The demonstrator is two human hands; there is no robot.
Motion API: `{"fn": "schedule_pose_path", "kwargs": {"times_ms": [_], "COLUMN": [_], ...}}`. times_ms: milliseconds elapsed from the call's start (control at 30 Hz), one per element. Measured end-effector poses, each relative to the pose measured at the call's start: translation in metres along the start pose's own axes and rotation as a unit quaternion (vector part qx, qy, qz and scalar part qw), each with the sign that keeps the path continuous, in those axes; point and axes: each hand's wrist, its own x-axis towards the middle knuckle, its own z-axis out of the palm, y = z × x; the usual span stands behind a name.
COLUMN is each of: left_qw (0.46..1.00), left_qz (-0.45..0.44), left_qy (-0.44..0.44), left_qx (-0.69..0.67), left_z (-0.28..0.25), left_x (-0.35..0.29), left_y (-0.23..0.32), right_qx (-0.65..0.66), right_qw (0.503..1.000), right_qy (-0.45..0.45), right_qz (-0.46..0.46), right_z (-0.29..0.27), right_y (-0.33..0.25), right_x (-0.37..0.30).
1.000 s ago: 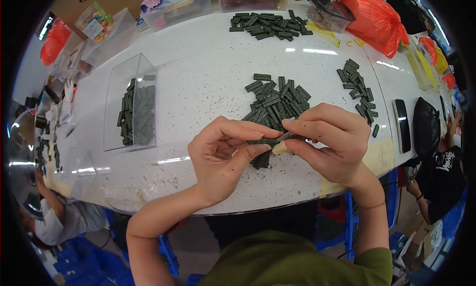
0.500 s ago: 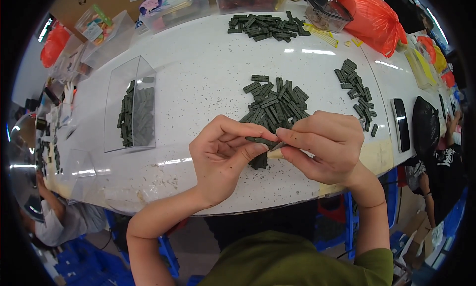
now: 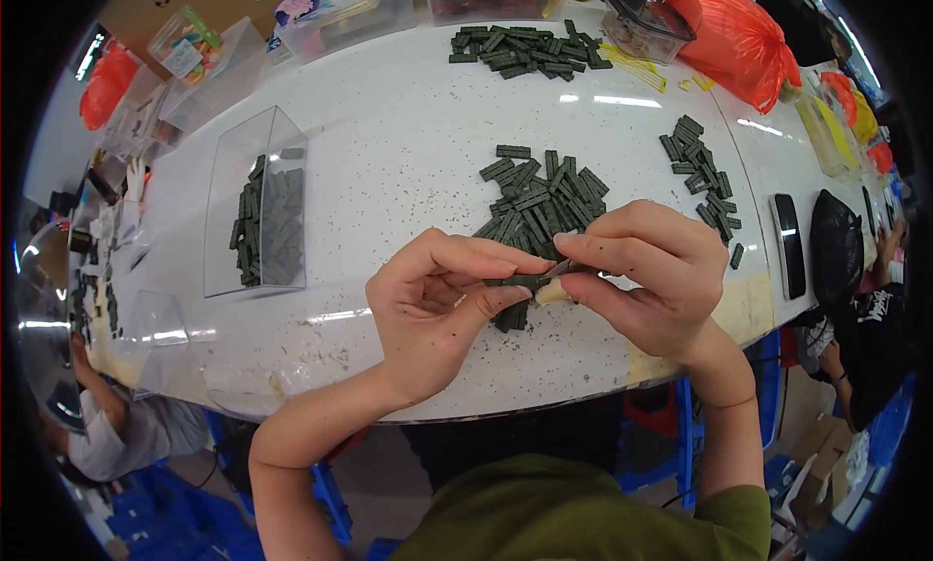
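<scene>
My left hand [image 3: 423, 313] is closed in a pinch on a small dark green bar [image 3: 525, 281], held just above the near edge of the main pile. Close against it, my right hand [image 3: 646, 279] pinches a thin, dark, blade-like tool [image 3: 561, 268] that meets the bar's right end. Something pale and yellowish [image 3: 552, 292] shows beneath my right thumb tip; what it is I cannot tell. Fingers partly cover both held things. Behind the hands lies the pile of dark green ridged bars [image 3: 544, 206].
A clear box [image 3: 222, 240] at left contains several similar bars. Other piles lie at the back [image 3: 525, 52] and right [image 3: 695, 157]. Dark crumbs dot the white table [image 3: 389, 172]. A phone [image 3: 788, 245], black bag [image 3: 836, 245] and red bag [image 3: 734, 41] stand at right.
My right hand has shifted slightly up and right, opening a small gap from my left fingertips. The dark blade-like tool and the pale thing show more. My left hand has barely moved.
</scene>
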Motion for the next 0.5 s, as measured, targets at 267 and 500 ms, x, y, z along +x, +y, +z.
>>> {"fn": "schedule_pose_path", "kwargs": {"times_ms": [267,500], "left_qw": [1.000,1.000], "left_qz": [0.002,-0.002], "left_qy": [-0.007,0.010], "left_qx": [0.016,0.002], "left_z": [-0.0007,0.0003], "left_x": [-0.0008,-0.0006], "left_y": [-0.0008,-0.0038], "right_qx": [-0.023,0.007], "right_qw": [0.999,1.000], "right_qy": [0.004,-0.008], "right_qz": [-0.031,-0.026], "right_z": [0.0015,-0.0003], "right_y": [0.0017,0.0004], "right_x": [-0.0010,-0.0011]}}
